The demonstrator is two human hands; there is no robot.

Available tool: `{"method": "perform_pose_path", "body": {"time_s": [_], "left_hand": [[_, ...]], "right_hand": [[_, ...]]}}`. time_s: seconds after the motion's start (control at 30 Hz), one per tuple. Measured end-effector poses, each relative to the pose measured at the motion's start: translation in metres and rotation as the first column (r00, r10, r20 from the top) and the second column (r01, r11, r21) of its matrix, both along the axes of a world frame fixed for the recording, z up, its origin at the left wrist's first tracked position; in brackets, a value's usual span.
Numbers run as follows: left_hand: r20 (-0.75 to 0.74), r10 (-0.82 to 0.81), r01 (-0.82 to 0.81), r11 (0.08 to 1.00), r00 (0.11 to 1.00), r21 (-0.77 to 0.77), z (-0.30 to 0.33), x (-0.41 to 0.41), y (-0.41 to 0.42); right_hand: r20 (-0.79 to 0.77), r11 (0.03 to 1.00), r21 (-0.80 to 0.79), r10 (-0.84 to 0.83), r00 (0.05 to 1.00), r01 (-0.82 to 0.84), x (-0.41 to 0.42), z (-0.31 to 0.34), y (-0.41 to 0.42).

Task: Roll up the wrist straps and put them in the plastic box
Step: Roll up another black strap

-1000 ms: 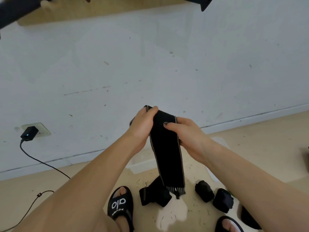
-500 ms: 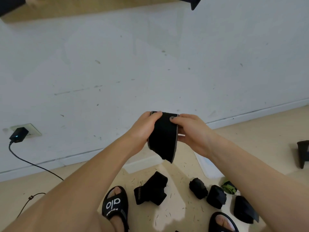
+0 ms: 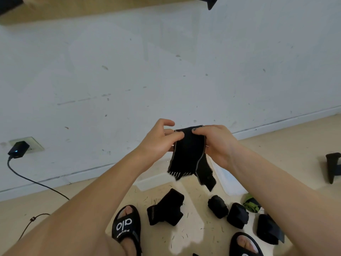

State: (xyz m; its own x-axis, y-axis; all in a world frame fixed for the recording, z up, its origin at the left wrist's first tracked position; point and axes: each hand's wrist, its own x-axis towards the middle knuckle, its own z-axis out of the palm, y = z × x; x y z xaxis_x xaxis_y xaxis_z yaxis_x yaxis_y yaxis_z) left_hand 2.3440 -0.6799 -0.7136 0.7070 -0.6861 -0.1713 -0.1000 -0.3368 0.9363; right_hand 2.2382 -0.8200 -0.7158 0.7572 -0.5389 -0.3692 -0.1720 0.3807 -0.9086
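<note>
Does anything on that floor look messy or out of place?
Yes. Small dark bits of debris litter the floor between the sandals, and one green bundle lies among the black wrist straps.

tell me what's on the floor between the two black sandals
In the head view, a loose unrolled black wrist strap lies on the bare floor between the left sandal and the right sandal, nearer the left one.

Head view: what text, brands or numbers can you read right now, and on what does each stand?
"alo": white letters on the strap of the black slide sandal, seen rotated.
A smaller white line beneath it on the same strap: too small to read.
White marks on the other black sandal at the bottom edge: cut off, unreadable.
Held wrist strap, plastic box, charger: no readable text.
</note>
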Motion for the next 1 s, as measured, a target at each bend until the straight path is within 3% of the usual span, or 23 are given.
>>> {"method": "perform_pose_path", "body": {"time_s": [0.2,0.43,0.6,0.77,1.0], "left_hand": [[0.174,-0.135,0.135,0.991,0.975,0.012,0.002,-0.003,0.006],[0.211,0.089,-0.065,0.991,0.973,-0.117,0.005,0.0,0.004],[0.227,-0.029,0.043,0.997,0.973,-0.057,0.003,0.004,0.009],[0.274,-0.068,0.072,0.997,0.959,-0.003,0.001,0.01,0.014],[0.47,-0.069,0.047,0.997,0.88,0.058,-0.001,0.011,0.016]], "right_hand": [[0.063,0.999,0.032,0.02,0.998,-0.022,0.001,0.003,-0.006],[0.004,0.986,-0.125,0.114,0.993,-0.113,-0.002,0.006,-0.001],[0.079,0.998,-0.055,0.023,0.997,-0.019,0.0,0.005,-0.001],[0.121,0.999,-0.011,0.037,0.992,-0.036,0.0,0.006,0.0],[0.129,0.998,-0.05,0.054,0.99,-0.048,0.0,0.008,0.002]]}}
